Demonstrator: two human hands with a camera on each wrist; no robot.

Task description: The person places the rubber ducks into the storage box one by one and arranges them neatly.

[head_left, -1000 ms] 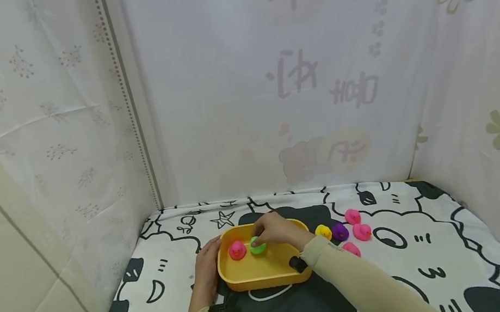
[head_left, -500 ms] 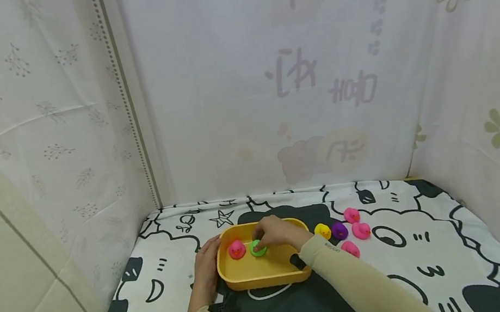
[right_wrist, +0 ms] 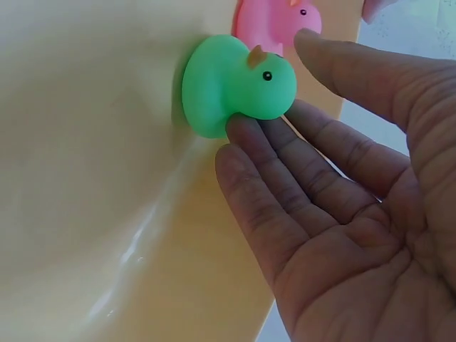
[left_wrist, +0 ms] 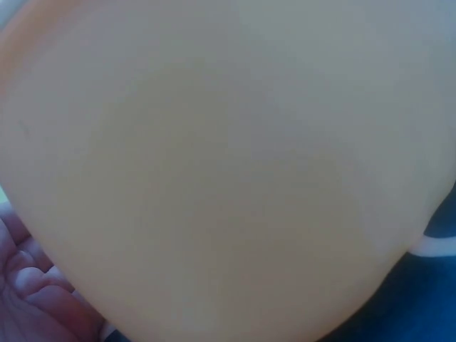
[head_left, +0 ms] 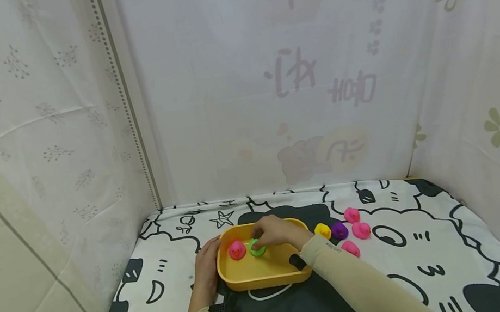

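Right fingers touch the rounded green duck (matte, smooth).

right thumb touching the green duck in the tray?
Apart. Right wrist view: the thumb of the right hand stops short of the green duck, leaving a visible gap by its head.

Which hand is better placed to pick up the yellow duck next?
The right hand, I'd judge: it's over the yellow rectangular tray, its fingers seemingly loose beside the green toy duck, and nearer the small yellow toy duck off the tray's right end. The left hand touches the opposite end.
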